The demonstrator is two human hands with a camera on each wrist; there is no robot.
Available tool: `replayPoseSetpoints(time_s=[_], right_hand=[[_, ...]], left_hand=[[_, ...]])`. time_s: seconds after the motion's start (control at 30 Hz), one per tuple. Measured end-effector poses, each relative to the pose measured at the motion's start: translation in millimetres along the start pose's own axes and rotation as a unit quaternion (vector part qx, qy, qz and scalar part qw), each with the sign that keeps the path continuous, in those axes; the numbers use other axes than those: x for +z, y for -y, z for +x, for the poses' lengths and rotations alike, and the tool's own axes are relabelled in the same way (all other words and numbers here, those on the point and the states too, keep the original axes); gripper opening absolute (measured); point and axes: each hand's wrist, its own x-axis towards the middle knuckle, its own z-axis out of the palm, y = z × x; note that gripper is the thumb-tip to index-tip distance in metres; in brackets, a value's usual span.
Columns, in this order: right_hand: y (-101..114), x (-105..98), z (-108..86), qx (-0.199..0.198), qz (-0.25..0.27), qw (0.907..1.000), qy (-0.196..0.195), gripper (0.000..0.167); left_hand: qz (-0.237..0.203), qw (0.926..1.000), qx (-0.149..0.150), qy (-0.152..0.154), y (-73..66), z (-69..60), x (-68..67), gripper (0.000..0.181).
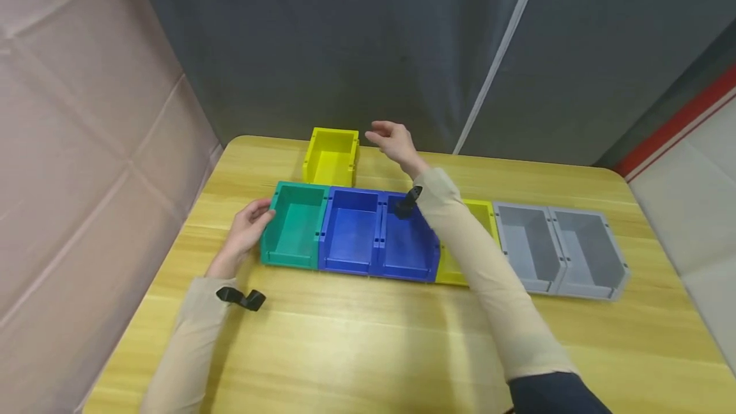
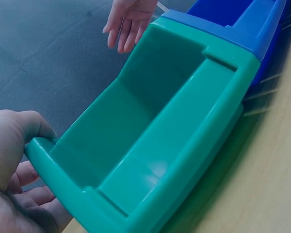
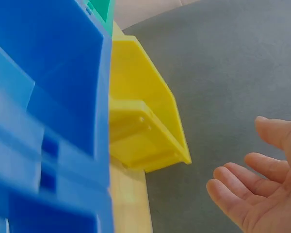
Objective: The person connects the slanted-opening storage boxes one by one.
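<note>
At the left end of a row, the green bin (image 1: 296,225) stands beside two blue bins (image 1: 349,235). My left hand (image 1: 247,229) grips the green bin's left wall; in the left wrist view the thumb lies over the rim and the fingers are outside. Behind the row stands a separate yellow bin (image 1: 330,155), its open side towards me. Just right of that bin, my right hand (image 1: 395,144) is held in the air with loosely extended fingers. Nothing is in its grasp. In the right wrist view a gap shows between this hand and the yellow bin.
Another yellow bin (image 1: 451,264), partly hidden by my right forearm, and two grey bins (image 1: 586,254) continue the row to the right. Wooden tabletop (image 1: 345,344) lies in front. A dark curtain (image 1: 345,43) hangs behind the table's far edge.
</note>
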Motion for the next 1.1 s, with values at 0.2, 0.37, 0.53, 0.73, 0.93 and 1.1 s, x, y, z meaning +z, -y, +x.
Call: replayPoseSetpoints(time_s=[0.2,0.37,0.53,0.73,0.93,1.1], right_hand=[[-4.5,16.8,10.5,0.038,0.021,0.9990,-0.011,0.046],[-11.9,27.6,17.5,0.054,0.014,0.9983,-0.018,0.043],[-13.9,34.8,20.2,0.077,0.014,0.9967,-0.024,0.043],[-17.7,42.7,22.8,0.097,0.029,0.9945,-0.027,0.042],[-23.1,47.9,27.4,0.116,0.047,0.9915,-0.036,0.048],[-25.9,49.7,28.8,0.132,0.048,0.9893,-0.037,0.053]], left_hand=[[-0.007,1.0000,0.003,0.002,0.6,1.8,3.9,0.045],[-0.014,0.9999,0.004,0.003,-0.6,2.6,7.1,0.044],[-0.014,0.9998,0.009,0.007,-3.7,2.7,9.5,0.045],[-0.009,0.9999,0.008,0.005,-4.5,4.8,8.8,0.044],[-0.004,0.9999,0.008,0.008,-5.1,5.6,10.0,0.044],[-0.012,0.9998,0.009,0.013,-6.4,4.1,12.8,0.045]])
